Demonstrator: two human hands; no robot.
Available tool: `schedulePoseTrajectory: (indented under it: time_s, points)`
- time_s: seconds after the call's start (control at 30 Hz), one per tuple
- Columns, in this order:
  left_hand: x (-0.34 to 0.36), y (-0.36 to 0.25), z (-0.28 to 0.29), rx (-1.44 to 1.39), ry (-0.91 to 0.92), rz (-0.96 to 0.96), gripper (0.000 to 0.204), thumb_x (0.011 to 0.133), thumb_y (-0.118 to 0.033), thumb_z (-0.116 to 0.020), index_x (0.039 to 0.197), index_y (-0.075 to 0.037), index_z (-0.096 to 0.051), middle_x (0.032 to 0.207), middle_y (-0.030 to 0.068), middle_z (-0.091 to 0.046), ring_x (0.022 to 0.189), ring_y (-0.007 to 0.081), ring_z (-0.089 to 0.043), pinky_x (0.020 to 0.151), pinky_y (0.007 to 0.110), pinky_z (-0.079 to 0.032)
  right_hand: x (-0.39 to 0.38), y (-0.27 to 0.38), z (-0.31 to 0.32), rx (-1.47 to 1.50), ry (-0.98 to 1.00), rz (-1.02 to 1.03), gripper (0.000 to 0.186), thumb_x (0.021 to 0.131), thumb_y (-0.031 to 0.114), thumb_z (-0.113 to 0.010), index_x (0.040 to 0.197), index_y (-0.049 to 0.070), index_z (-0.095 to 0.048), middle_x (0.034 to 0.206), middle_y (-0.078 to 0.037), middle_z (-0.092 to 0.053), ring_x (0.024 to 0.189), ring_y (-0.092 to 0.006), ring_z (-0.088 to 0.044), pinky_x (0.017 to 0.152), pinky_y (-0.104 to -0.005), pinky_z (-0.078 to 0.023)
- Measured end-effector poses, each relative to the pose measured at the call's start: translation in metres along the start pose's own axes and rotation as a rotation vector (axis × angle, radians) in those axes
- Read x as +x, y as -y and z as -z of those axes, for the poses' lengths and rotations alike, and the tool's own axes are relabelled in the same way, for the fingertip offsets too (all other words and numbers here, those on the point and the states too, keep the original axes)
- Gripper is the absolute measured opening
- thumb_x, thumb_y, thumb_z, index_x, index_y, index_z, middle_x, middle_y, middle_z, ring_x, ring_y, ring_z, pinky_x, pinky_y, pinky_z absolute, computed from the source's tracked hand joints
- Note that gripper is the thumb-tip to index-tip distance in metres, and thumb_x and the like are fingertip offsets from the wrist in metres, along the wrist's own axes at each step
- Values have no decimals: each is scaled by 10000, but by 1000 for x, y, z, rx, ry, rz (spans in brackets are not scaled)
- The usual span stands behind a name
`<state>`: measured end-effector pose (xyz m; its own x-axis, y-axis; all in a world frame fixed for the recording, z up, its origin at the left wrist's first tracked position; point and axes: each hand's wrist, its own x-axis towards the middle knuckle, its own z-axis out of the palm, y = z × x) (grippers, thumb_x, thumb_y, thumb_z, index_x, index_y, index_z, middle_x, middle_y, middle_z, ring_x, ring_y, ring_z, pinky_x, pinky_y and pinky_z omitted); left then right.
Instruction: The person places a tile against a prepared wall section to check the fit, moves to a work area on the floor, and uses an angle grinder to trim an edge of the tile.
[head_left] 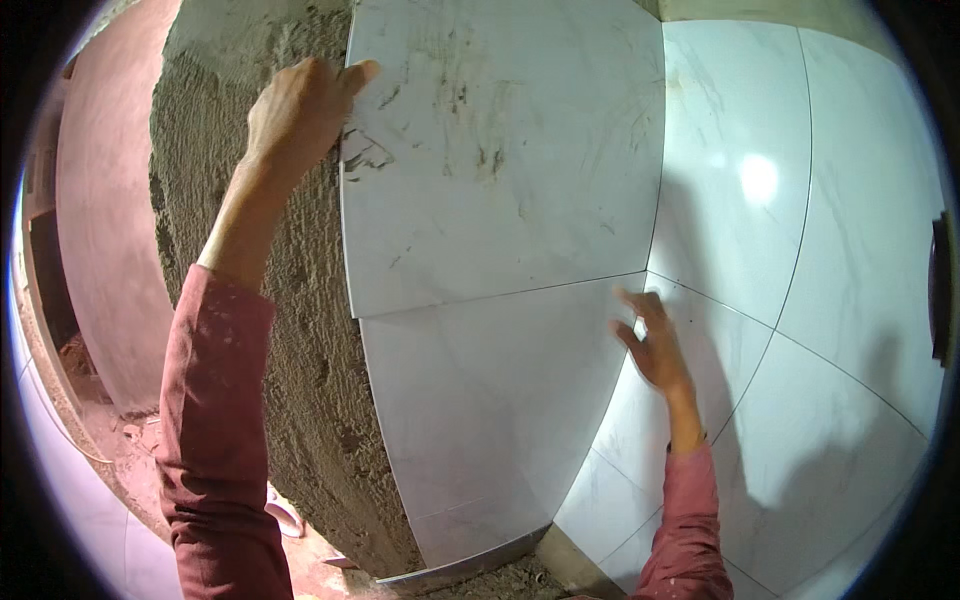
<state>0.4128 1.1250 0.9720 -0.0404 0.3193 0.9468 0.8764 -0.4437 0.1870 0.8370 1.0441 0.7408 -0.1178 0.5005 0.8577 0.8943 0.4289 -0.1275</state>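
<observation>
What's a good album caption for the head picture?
Bare left hand at left edge of a smudged white marbled tile, bare right hand in front of the wall corner.

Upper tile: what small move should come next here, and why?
Probably a slight nudge of the upper tile to the right by the left hand, which is at its left edge: its lower-left corner juts a little past the edge of the lower tile.
</observation>
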Motion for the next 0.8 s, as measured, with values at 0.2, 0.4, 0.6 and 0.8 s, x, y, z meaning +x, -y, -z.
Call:
schedulePoseTrajectory:
  time_s: [0.2, 0.4, 0.6, 0.8]
  points:
    - [4, -14, -9, 66, -132, 31, 615, 960, -601, -551, 854, -21, -725, 613, 111, -625, 565, 247, -654, 631, 423, -521, 117, -46, 16, -11, -370, 43, 530, 1033, 461, -554, 1396, 75, -582, 1281, -199, -568, 1252, -352, -526, 1036, -445, -464]
    - [-14, -15, -36, -105, -145, 203, 627, 868, -629, -668, 909, -3, -692, 760, 118, -659, 701, 221, -645, 655, 406, -512, 185, -83, -28, -230, -580, 170, 577, 1043, 496, -484, 1482, 121, -496, 1454, -161, -379, 1431, -450, -319, 1179, -591, -247]
    - [-34, -39, -52, -426, -405, 321, 652, 846, -610, -754, 1008, 14, -655, 830, 52, -594, 740, 125, -538, 672, 321, -487, 190, -91, -33, -209, -747, 208, 535, 1044, 490, -474, 1461, 157, -524, 1404, -128, -375, 1439, -455, -314, 1163, -687, -194]
    - [-37, -62, -52, -504, -468, 279, 547, 891, -639, -704, 823, -108, -586, 719, -54, -439, 651, 88, -390, 594, 277, -373, 186, -92, -28, -157, -792, 244, 534, 1026, 503, -514, 1454, 184, -536, 1384, -111, -374, 1431, -476, -298, 1140, -710, -206]
